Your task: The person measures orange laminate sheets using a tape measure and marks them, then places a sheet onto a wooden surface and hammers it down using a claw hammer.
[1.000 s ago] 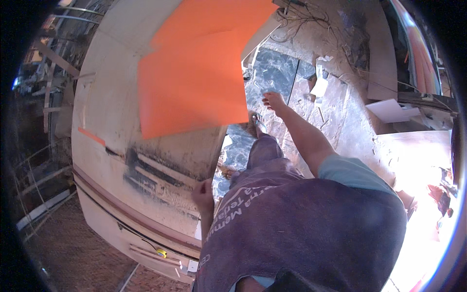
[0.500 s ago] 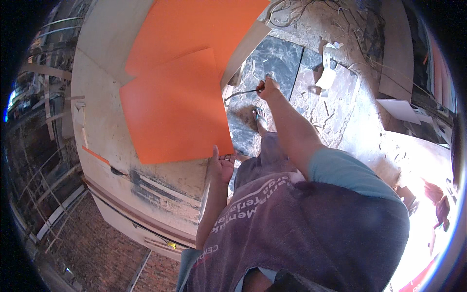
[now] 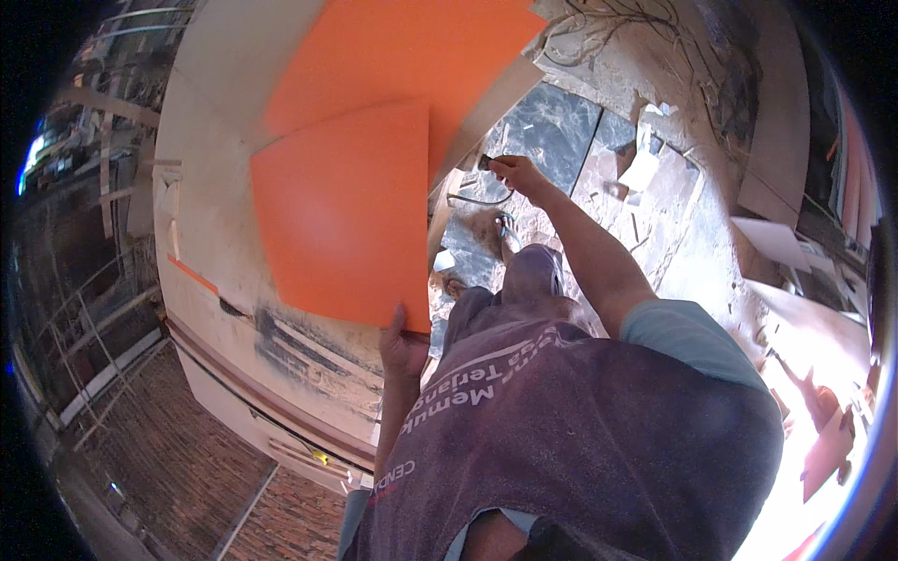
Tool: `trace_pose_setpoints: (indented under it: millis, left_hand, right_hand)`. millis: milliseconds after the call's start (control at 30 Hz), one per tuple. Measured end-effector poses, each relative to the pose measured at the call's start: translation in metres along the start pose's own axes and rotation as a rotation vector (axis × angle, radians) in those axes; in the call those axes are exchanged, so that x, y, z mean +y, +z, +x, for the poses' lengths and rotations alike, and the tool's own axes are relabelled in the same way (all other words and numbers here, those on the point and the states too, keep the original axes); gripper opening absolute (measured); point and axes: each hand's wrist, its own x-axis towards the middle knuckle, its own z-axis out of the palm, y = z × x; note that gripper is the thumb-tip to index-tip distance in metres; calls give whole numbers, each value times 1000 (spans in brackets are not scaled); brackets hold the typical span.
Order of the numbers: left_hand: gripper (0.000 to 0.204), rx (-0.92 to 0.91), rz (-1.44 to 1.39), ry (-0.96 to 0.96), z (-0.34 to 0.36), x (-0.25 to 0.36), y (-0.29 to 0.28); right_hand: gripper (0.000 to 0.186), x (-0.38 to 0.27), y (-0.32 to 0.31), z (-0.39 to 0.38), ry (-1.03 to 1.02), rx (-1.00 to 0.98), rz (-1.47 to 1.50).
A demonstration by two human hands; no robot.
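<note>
A smaller orange sheet point(image 3: 346, 220) lies partly over a larger orange sheet point(image 3: 402, 56) on the pale worktable. My left hand point(image 3: 404, 353) is closed on the smaller sheet's near right corner, its thumb on top and its fingers mostly hidden below. Beyond the table's right edge, my right hand point(image 3: 520, 176) pinches a small dark piece point(image 3: 485, 162) whose kind I cannot make out. A thin dark cord-like strip point(image 3: 482, 202) curves from below that hand to the table edge; whether it joins the piece is unclear.
Dark marbled panels point(image 3: 547, 126) strewn with scraps lie on the floor at the right. Loose cables point(image 3: 627, 23) tangle at the far right. A narrow orange strip point(image 3: 194, 276) rests along the table's left side. Boards point(image 3: 776, 243) lean at the far right.
The smaller sheet has turned slightly, and my left thumb now lies over its corner. My right hand has turned; the dark strip, straight before, now hangs in a curve.
</note>
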Motion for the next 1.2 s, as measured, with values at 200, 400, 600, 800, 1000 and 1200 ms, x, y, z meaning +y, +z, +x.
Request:
trace_pose_setpoints:
  millis: [200, 400, 600, 800, 1000, 1200]
  left_hand:
    - [51, -92, -74, 61, -28, 12, 4]
    - [52, -195, 19, 172, -50, 35, 11]
    - [67, -275, 118, 125, -67, 51, -8]
    - [73, -236, 322, 225, -124, 53, -63]
    - [63, -208, 678, 326, -192, 87, -149]
    - [65, -237, 663, 393, -264, 102, -291]
  right_hand:
    - [33, -3, 18, 15, -85, -4, -165]
    - [24, 11, 11, 41, 53, -40, -37]
    - [41, 8, -31, 59, -259, 167, -974]
    - [66, -120, 64, -109, 13, -158, 385]
    - [88, -138, 109, -224, -73, -803, 790]
    - [70, -98, 196, -321, -206, -709, 226]
